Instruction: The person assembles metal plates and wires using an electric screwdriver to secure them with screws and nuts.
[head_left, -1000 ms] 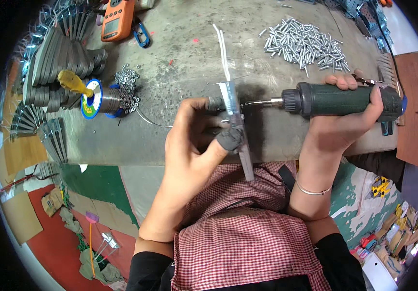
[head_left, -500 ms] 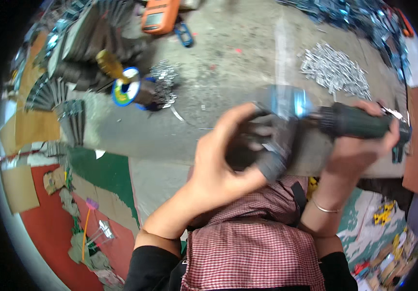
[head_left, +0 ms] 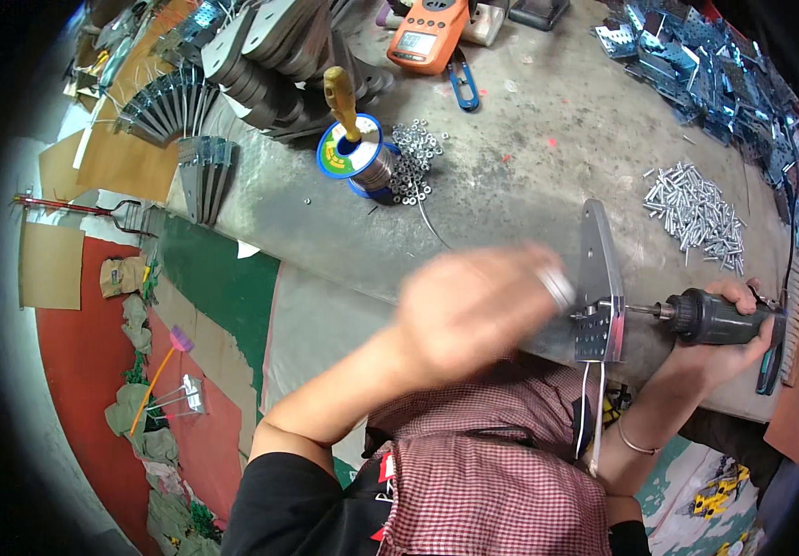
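Note:
My right hand [head_left: 738, 315] is wrapped round a dark electric screwdriver [head_left: 710, 317], held level at the bench's right side. Its bit points left and reaches a perforated metal bracket [head_left: 594, 338] at the foot of a grey metal plate [head_left: 596, 250]. That plate is upright near the bench's front edge, and two white wires [head_left: 585, 408] hang below it. Just left of the bracket is my left hand [head_left: 474, 310], smeared by motion. A shiny pale band [head_left: 557, 287] shows by its fingers; whether they grip anything cannot be made out.
Loose silver screws [head_left: 696, 213] are heaped at the right, with blue-silver brackets [head_left: 715, 83] behind. Small nuts [head_left: 415, 157] lie beside a solder spool [head_left: 353, 153] with a yellow-handled tool [head_left: 338, 97] standing in it. An orange meter [head_left: 429, 35] and grey plates [head_left: 270, 65] are at the back.
My left hand, earlier curled round the grey plate, has moved off to its left. The plate now appears upright and steady, with the screwdriver's bit at its bracket. The whole view has shifted.

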Available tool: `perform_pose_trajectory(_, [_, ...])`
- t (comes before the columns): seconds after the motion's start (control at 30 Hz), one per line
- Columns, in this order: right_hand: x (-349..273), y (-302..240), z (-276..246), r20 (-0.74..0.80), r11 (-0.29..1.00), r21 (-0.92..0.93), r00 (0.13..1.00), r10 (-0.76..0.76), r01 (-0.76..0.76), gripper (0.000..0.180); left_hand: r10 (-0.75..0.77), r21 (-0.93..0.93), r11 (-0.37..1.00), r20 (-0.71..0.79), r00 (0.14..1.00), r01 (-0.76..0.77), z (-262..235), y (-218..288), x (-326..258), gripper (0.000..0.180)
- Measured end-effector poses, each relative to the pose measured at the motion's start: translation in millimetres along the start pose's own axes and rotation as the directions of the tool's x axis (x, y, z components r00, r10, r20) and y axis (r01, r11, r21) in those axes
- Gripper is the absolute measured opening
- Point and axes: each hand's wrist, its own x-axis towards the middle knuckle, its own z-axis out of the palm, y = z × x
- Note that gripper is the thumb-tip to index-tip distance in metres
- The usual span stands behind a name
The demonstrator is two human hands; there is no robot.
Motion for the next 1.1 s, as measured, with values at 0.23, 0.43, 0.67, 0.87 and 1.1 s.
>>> perform_pose_trajectory(0.23, [5, -3, -7, -0.014, 0.998, 0.038, 0.998, 0.058, -0.058, 0.035, -0.59, 0.273, 0.664, -0.381, 0.712, 0.696, -42, -88, -17, 0.067])
perform_pose_trajectory(0.43, [3, -1, -5, -0.046, 0.998, -0.045, 0.998, 0.03, -0.032, 0.033, -0.646, 0.164, 0.652, -0.39, 0.656, 0.74, -39, -106, -27, 0.048])
perform_pose_trajectory(0.67, [3, -1, -3, -0.012, 0.998, -0.025, 0.998, 0.058, -0.059, 0.03, -0.473, 0.272, 0.765, -0.38, 0.795, 0.584, -42, -84, -20, 0.054])
perform_pose_trajectory(0.87, [6, 2, -6, 0.012, 0.998, 0.018, 0.998, 0.06, -0.06, 0.031, -0.464, 0.304, 0.782, -0.298, 0.834, 0.543, -37, -79, -12, 0.062])
perform_pose_trajectory(1.1, [2, 3, 2, -0.042, 0.999, -0.037, 0.999, 0.014, -0.015, 0.03, -0.353, 0.252, 0.862, -0.324, 0.878, 0.44, -69, -88, -23, 0.067])
